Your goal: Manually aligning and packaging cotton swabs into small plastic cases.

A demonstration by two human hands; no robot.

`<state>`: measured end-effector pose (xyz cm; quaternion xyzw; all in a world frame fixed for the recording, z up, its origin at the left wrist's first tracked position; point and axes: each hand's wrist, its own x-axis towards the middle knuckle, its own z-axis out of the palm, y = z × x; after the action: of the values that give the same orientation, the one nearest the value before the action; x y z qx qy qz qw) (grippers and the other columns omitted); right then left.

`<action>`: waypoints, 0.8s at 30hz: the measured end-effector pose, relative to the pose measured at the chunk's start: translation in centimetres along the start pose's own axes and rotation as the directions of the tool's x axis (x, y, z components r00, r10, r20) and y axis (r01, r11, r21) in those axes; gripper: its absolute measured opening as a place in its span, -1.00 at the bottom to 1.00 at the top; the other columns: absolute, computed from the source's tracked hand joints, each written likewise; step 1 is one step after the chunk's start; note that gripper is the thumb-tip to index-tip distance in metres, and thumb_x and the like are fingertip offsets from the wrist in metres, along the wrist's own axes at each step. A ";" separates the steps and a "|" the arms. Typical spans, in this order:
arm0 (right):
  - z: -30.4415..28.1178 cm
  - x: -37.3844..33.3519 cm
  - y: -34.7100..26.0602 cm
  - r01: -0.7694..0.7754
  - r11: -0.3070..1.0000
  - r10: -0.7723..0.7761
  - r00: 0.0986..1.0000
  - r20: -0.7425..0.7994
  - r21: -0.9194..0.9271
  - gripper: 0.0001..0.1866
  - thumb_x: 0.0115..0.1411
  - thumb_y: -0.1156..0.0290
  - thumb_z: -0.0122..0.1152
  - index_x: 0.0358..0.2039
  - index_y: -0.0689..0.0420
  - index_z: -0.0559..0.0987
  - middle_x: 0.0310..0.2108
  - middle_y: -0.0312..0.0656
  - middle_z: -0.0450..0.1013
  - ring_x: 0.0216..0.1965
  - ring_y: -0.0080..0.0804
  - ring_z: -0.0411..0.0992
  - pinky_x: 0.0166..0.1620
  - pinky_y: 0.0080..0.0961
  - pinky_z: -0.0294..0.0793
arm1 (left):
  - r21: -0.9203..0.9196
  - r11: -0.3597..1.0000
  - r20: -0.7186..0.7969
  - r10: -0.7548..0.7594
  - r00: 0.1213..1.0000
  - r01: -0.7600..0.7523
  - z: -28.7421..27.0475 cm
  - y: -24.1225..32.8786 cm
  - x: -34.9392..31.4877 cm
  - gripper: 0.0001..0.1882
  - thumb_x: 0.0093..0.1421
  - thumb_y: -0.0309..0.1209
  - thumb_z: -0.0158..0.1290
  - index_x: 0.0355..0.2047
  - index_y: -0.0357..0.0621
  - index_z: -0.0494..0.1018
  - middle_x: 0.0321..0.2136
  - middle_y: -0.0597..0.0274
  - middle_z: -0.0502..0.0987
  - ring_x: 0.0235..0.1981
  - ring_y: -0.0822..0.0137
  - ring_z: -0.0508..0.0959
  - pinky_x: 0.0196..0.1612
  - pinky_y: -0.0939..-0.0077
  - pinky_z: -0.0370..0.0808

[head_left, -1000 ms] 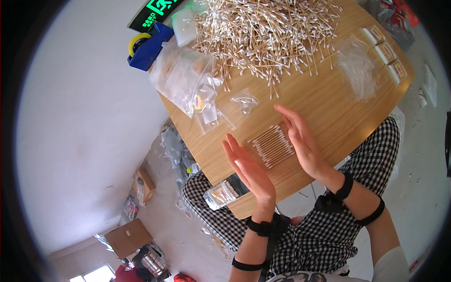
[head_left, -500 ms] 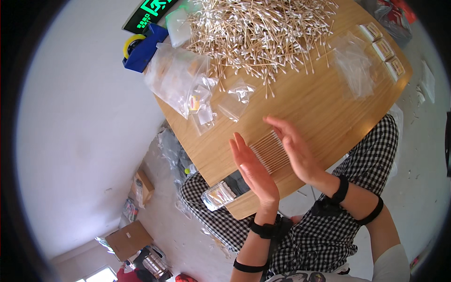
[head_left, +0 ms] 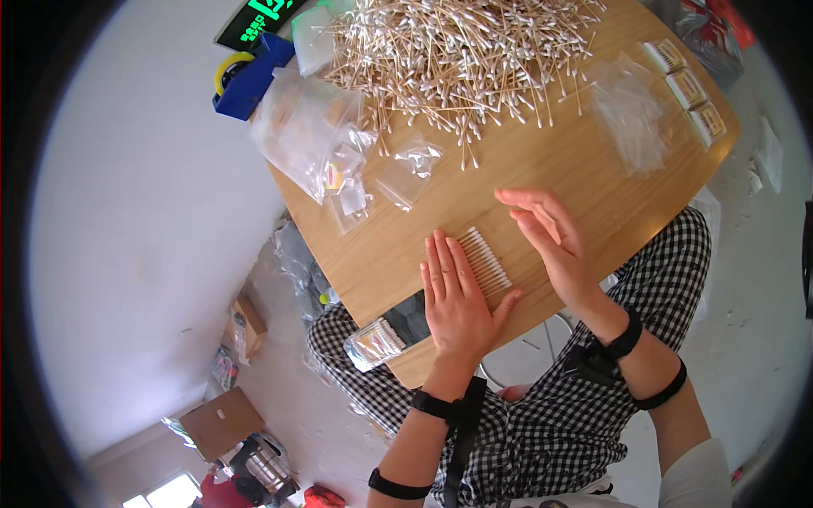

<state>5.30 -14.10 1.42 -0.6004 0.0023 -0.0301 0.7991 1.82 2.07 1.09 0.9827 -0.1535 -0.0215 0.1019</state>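
In the head view, a flat row of slim cotton swabs with pale wooden sticks and white tips lies on the light brown wood-grain bench, and it serves as the landmark here. The bare left hand is the nearer one: it lies palm down over the row's left part, so the tips at that end are hidden, while the white tips at the other end show in a neat line. Its grip is flat, the four fingers nearly together and the thumb spread out past the row's near edge, pinching nothing visible; how firmly it presses I cannot tell. The sticks' long axis runs crosswise, from beneath those fingers out rightward and slightly away from the person, so the uncovered ends face the right-hand side. There the bare right hand hangs edge-on, apart from the row, its grip unclosed and empty, fingers gently curved together and thumb standing off below them. Beyond the row sits a large loose heap of the same wooden swabs; beyond it and to the left lie a small clear plastic bag, a larger cloudy plastic bag and a blue tape dispenser with a yellow roll. Far right of the row stand three small pale printed boxes, and near left of it, at the edge, is a clear-wrapped packet of swabs.
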 end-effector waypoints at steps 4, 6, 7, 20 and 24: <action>-2.3 -0.1 0.0 0.141 0.947 -0.094 0.980 0.173 -0.288 -0.86 0.20 0.60 0.08 -0.32 0.14 0.59 -0.10 -0.17 0.49 0.05 -0.27 0.40 0.09 -0.31 0.35 | 0.003 1.000 0.001 0.001 1.000 -0.001 0.1 0.1 0.0 0.16 0.09 0.27 0.02 0.31 -0.53 -0.11 0.35 -0.31 -0.06 0.40 -0.15 -0.07 0.37 -0.02 -0.04; -2.7 -0.3 0.6 0.376 0.790 -0.195 0.903 0.383 -0.483 -0.80 0.03 0.68 0.10 -0.59 0.09 0.59 -0.14 -0.22 0.53 0.02 -0.25 0.42 0.04 -0.34 0.40 | -0.016 1.000 -0.007 -0.001 1.000 0.001 0.2 -0.1 0.0 0.16 0.09 0.27 0.02 0.31 -0.53 -0.10 0.35 -0.32 -0.06 0.40 -0.15 -0.07 0.37 -0.01 -0.04; -2.6 -0.5 0.7 0.376 0.790 -0.189 0.901 0.391 -0.484 -0.80 0.03 0.68 0.10 -0.59 0.09 0.59 -0.14 -0.22 0.53 0.02 -0.25 0.42 0.04 -0.34 0.40 | -0.029 1.000 -0.015 0.008 1.000 -0.009 0.2 -0.2 -0.1 0.15 0.09 0.26 0.03 0.31 -0.53 -0.09 0.34 -0.33 -0.06 0.40 -0.15 -0.07 0.37 0.00 -0.04; -2.1 -0.5 0.7 0.476 0.621 -0.196 0.864 0.464 -0.623 -0.91 -0.12 0.59 0.20 -0.67 0.11 0.53 -0.16 -0.28 0.53 0.07 -0.19 0.40 0.08 -0.26 0.35 | -0.048 0.999 -0.026 -0.009 1.000 0.007 0.2 -0.2 0.0 0.16 0.06 0.31 0.02 0.30 -0.53 -0.04 0.35 -0.30 -0.04 0.40 -0.09 -0.04 0.39 0.08 -0.04; -2.2 -0.5 0.4 0.485 0.619 -0.197 0.857 0.476 -0.618 -0.89 -0.11 0.62 0.19 -0.65 0.10 0.56 -0.11 -0.26 0.51 0.09 -0.17 0.39 0.07 -0.27 0.36 | -0.054 0.998 -0.021 -0.015 1.000 0.014 0.1 -0.1 0.0 0.18 0.04 0.31 0.05 0.30 -0.52 -0.03 0.34 -0.30 -0.03 0.40 -0.09 -0.04 0.39 0.09 -0.03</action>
<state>4.73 -16.09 0.35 -0.8473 -0.2498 -0.0696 0.4635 1.88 2.15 0.98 0.9808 -0.1448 -0.0157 0.1297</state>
